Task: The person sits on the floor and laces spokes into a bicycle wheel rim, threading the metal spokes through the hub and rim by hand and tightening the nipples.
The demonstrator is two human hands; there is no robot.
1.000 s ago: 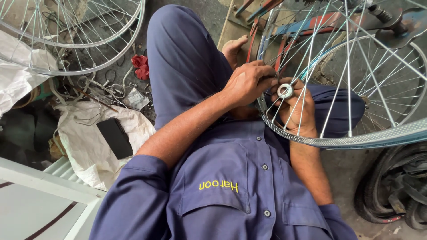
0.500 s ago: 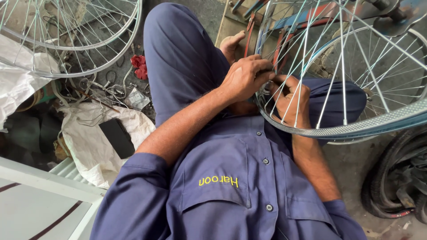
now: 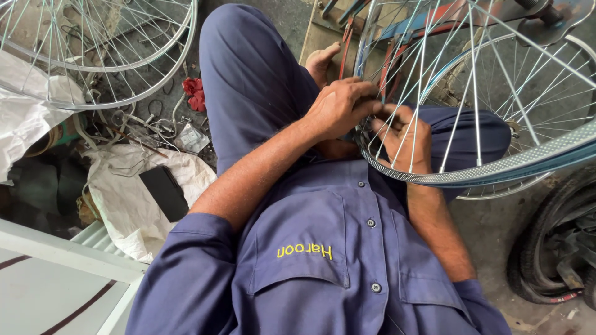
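Observation:
A silver bicycle wheel with thin spokes stands tilted over my lap, its rim just above my blue shirt. My left hand reaches to the near inside of the rim, with its fingertips pinched on a spoke. My right hand sits inside the wheel behind several spokes. It is curled shut, and its fingertips meet those of the left hand. A small round metal tool seen earlier at the right hand is hidden among the fingers. My bare foot rests beyond the hands.
A second spoked wheel lies at the upper left over loose wires and a red rag. White sacks carry a flat black object. A black tyre lies at the right. A red and blue metal frame stands behind the wheel.
The wheel has dropped lower over my lap. Both hands have closed together at the rim, and the round metal tool seen a second ago is out of sight.

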